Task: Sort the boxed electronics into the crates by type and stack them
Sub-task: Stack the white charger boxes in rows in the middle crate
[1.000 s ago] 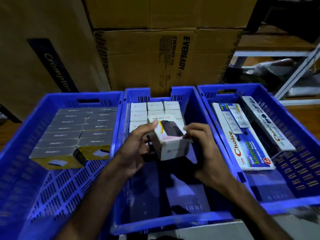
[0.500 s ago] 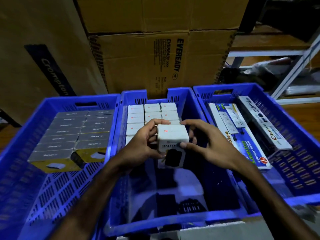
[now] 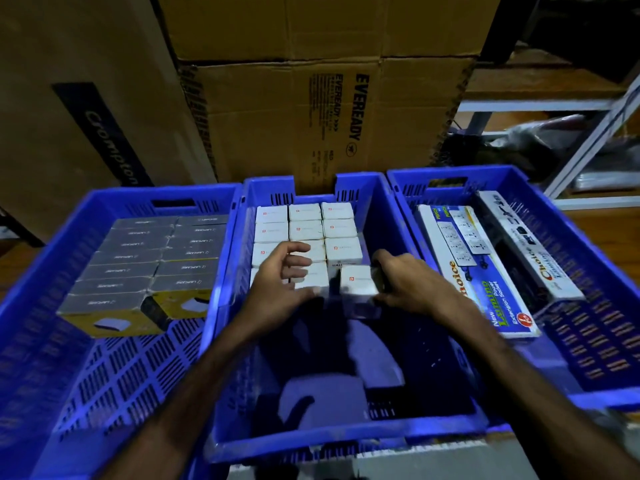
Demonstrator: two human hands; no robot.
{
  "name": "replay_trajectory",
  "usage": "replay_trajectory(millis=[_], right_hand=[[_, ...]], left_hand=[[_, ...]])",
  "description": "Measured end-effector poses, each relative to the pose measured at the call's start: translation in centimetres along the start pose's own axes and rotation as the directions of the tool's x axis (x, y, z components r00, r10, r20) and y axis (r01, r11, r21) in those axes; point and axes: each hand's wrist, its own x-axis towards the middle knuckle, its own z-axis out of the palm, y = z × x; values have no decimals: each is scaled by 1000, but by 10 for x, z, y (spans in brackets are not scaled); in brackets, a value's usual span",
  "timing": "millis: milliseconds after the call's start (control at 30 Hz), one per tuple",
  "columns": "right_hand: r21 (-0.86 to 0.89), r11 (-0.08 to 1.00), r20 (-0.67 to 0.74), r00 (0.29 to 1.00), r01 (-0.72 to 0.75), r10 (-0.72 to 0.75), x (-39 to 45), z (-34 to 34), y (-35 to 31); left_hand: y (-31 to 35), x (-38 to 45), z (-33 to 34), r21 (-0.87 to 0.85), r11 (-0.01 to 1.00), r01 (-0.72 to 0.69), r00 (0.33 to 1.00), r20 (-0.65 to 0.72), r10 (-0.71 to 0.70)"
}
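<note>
Three blue crates stand side by side. The middle crate (image 3: 388, 216) holds several small white boxes (image 3: 306, 223) packed in rows at its far end. My right hand (image 3: 412, 285) grips a white box (image 3: 356, 282) at the front right of the rows, its right side between thumb and fingers. My left hand (image 3: 280, 285) rests over the neighbouring white boxes with fingers loosely spread, its thumb along their front edge. The left crate (image 3: 104, 375) holds grey-topped yellow boxes (image 3: 145, 268). The right crate (image 3: 588, 341) holds two long extension-socket boxes (image 3: 478, 271).
Large brown cardboard cartons (image 3: 294, 126) stand right behind the crates. A metal shelf frame (image 3: 588, 143) with wrapped goods is at the back right. A pale surface (image 3: 433, 462) shows under the middle crate's front edge. The near halves of the crates show bare floor.
The white box came down from in front of me, turned logo-side up, into the front row of the middle crate. My left hand let go of it and now lies over the adjacent boxes.
</note>
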Motion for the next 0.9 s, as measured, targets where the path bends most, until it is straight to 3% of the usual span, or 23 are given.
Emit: replay_trajectory(millis=[233, 700, 900], right_hand=[[45, 993, -28, 994, -108, 109, 38, 33, -16], [234, 960, 4, 987, -155, 158, 38, 45, -20], [215, 967, 4, 990, -139, 141, 33, 46, -15]], left_hand=[[-12, 2, -1, -8, 998, 66, 986, -154, -66], [-21, -1, 1, 233, 970, 63, 990, -141, -30], [-25, -2, 1, 316, 946, 67, 993, -109, -34]])
